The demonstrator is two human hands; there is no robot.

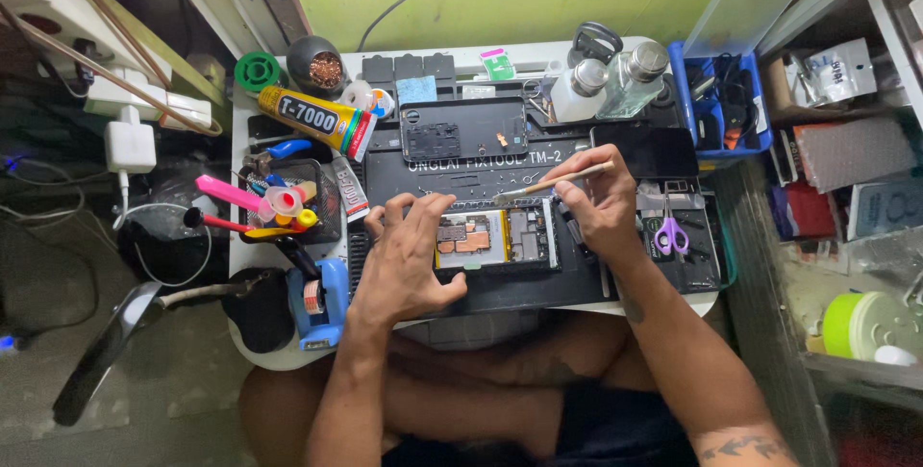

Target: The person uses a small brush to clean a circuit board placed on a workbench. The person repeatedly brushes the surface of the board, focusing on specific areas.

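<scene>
One opened black smartphone (495,239) is steadied lengthwise left-right by the spread left hand (409,255); a thin wooden-handled brush (553,182), bristles pointing left, is pinched by the right hand (601,202).

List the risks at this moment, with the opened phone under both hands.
1. The right hand holds a thin brush angled over the opened phone; a slip might scrape its exposed boards.
2. The left hand pins the phone only at its left edge, so it may skid on the dark mat.
3. The two glass bottles behind could tip if an arm reaches back.
</scene>
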